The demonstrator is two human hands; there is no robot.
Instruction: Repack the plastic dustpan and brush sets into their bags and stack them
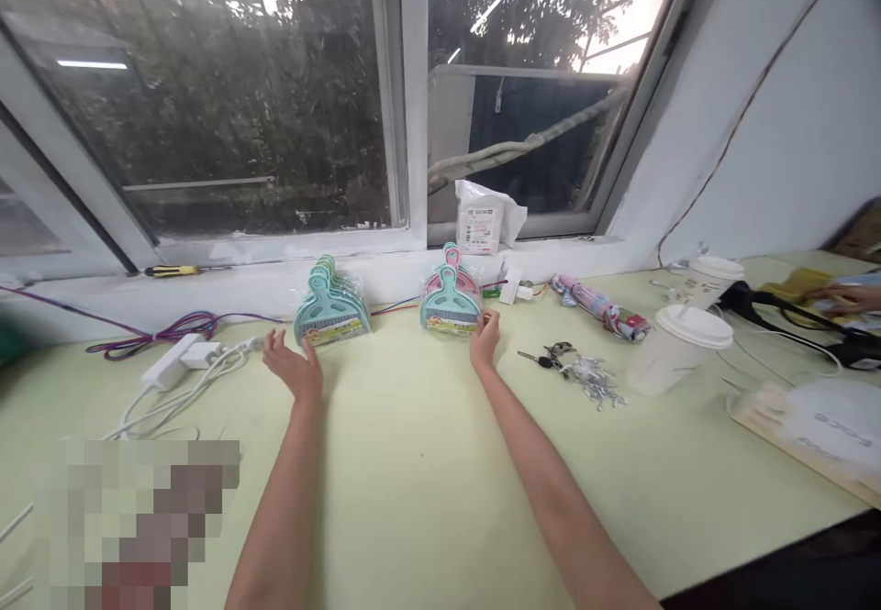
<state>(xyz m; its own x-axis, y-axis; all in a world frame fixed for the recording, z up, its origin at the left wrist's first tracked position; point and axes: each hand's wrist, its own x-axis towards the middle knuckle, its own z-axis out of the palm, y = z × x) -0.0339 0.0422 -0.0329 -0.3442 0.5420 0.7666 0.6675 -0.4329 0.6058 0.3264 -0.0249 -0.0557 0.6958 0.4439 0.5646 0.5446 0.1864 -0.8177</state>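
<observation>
Two stacks of small dustpan-and-brush sets in clear plastic wrap stand upright against the wall below the window. The left stack of dustpan sets [331, 309] is teal with green ones behind. My left hand [295, 370] is just left and in front of it, fingers spread, holding nothing. In the right stack of dustpan sets [450, 298], a teal one is in front and pink shows behind. My right hand [485, 339] is at its lower right edge, with bent fingers closed on that edge. Yellow-green labels show along the bottom of both stacks.
Left are a white power adapter [170, 362], bundled cables [155, 335] and a screwdriver [172, 271]. Right lie keys [545, 361], a folded umbrella [602, 305] and lidded cups [681, 353]. A white packet [485, 220] stands on the sill. Another person's hand [850, 300] shows far right.
</observation>
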